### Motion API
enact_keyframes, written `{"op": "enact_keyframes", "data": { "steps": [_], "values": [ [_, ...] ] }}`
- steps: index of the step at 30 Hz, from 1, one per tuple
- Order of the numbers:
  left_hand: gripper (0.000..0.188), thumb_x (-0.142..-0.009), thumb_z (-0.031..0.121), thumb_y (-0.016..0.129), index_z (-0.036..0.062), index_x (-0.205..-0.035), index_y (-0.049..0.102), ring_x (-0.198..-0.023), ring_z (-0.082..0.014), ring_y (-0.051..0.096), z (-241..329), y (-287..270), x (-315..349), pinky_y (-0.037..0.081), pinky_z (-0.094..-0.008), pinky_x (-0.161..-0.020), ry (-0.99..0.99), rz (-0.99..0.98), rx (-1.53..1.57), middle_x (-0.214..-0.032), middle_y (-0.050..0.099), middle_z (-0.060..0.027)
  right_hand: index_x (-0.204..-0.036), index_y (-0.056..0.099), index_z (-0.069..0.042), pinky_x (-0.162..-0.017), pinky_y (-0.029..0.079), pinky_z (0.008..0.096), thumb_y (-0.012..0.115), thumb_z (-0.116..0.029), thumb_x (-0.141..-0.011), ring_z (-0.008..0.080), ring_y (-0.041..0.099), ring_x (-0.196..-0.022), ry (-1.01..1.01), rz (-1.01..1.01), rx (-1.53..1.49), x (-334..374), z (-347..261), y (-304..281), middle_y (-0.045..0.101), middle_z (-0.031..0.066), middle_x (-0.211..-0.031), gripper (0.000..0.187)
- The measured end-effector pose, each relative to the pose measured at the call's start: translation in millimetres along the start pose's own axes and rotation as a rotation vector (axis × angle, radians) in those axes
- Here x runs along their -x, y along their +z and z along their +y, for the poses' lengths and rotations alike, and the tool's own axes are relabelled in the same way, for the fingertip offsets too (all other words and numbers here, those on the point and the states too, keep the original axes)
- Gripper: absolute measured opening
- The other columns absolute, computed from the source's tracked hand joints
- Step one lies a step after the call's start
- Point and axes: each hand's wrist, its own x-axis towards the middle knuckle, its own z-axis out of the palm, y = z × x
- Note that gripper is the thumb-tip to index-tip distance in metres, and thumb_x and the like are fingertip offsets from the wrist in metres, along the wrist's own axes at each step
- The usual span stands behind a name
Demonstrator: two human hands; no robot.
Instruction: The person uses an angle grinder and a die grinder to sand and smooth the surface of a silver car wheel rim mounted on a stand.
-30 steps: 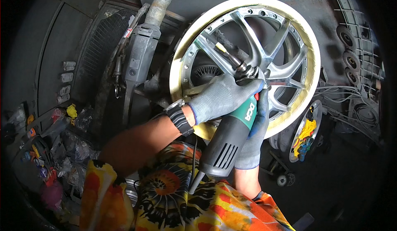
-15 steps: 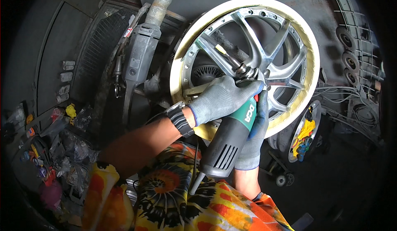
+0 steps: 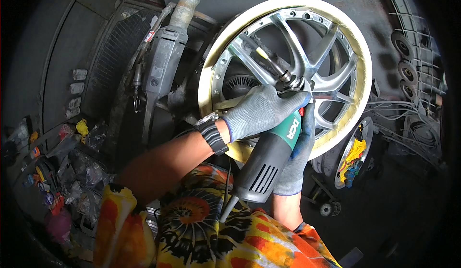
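A green-and-black die grinder (image 3: pixel 269 157) lies slantwise across the front of a silver spoked wheel (image 3: pixel 323 51), its cord end toward my body. My left hand (image 3: pixel 261 112), in a grey knit glove, is wrapped round the grinder's front end. Beneath the body, my gloved right hand (image 3: pixel 298 160) grips it from the right side; most of those fingers are hidden. A slim shaft with a pale tip (image 3: pixel 262 53) juts from the metal nose (image 3: pixel 288 78) over the spokes. Whether the tip touches a spoke I cannot tell. Yellowish tape (image 3: pixel 361 71) covers the wheel's rim.
Left of the wheel stands a large grey grinding machine (image 3: pixel 165 59) with a round disc on top. Another wheel (image 3: pixel 369 138) with yellow cloth sits at lower right. Discs (image 3: pixel 402 45) hang on a wire rack; cables (image 3: pixel 398 108) lie below. Bags and clutter (image 3: pixel 86 167) fill the left.
The grinder and my left hand have shifted slightly right and upward, and the pale tip has moved with them. The wheel stays almost where it was.
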Motion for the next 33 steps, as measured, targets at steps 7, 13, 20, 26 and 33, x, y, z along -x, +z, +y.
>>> {"op": "enact_keyframes", "data": {
  "steps": [7, 13, 20, 26, 33],
  "values": [
    [0.057, -0.1, 0.054, 0.059, 0.0023, -0.121, 0.071, -0.095, -0.0242, 0.075, -6.4, 3.4, 2.8, 0.056, -0.0358, -0.084, -0.046, -0.031, 0.0, -0.097, 0.075, -0.0198, -0.139, 0.055, -0.004, -0.094, 0.059, 0.0309, 0.047, -0.04, -0.111, 0.0152, 0.068, -0.11, 0.004, 0.117, 0.081, -1.0, -0.9, 0.4, 0.067, 0.01, -0.127, 0.046],
    [0.056, -0.1, 0.053, 0.06, 0.0019, -0.12, 0.071, -0.092, -0.0213, 0.074, 0.2, 1.1, -4.7, 0.056, -0.0356, -0.084, -0.068, 0.001, 0.117, -0.095, 0.075, -0.0186, -0.137, 0.057, -0.004, -0.092, 0.059, 0.0305, 0.046, -0.039, -0.111, 0.0156, 0.069, -0.108, -0.047, 0.123, 0.152, -4.1, -2.2, -7.4, 0.068, 0.0096, -0.124, 0.044],
    [0.054, -0.101, 0.051, 0.059, 0.0019, -0.12, 0.07, -0.091, -0.0235, 0.075, -3.1, 2.9, 0.9, 0.056, -0.0363, -0.083, -0.067, -0.014, 0.093, -0.095, 0.075, -0.0194, -0.135, 0.057, -0.004, -0.092, 0.058, 0.0298, 0.045, -0.041, -0.111, 0.0148, 0.069, -0.106, -0.004, 0.128, 0.083, 2.7, -1.9, 8.3, 0.068, 0.0099, -0.121, 0.045],
    [0.053, -0.101, 0.05, 0.06, 0.0022, -0.121, 0.07, -0.093, -0.024, 0.076, -3.3, 2.9, -0.9, 0.057, -0.0361, -0.082, -0.008, -0.004, 0.057, -0.096, 0.075, -0.0199, -0.135, 0.057, -0.004, -0.094, 0.058, 0.0307, 0.046, -0.041, -0.111, 0.0159, 0.069, -0.107, -0.028, 0.113, 0.123, 1.3, -2.1, 0.6, 0.068, 0.01, -0.122, 0.045],
    [0.051, -0.101, 0.05, 0.06, 0.0034, -0.121, 0.07, -0.092, -0.0254, 0.076, 0.6, 2.8, 1.1, 0.057, -0.0368, -0.083, -0.021, 0.008, 0.136, -0.098, 0.075, -0.0202, -0.133, 0.058, -0.004, -0.089, 0.059, 0.0287, 0.045, -0.04, -0.111, 0.0139, 0.069, -0.102, -0.049, 0.144, 0.158, 1.9, -1.2, 4.6, 0.068, 0.0092, -0.119, 0.044]
  ]
}}
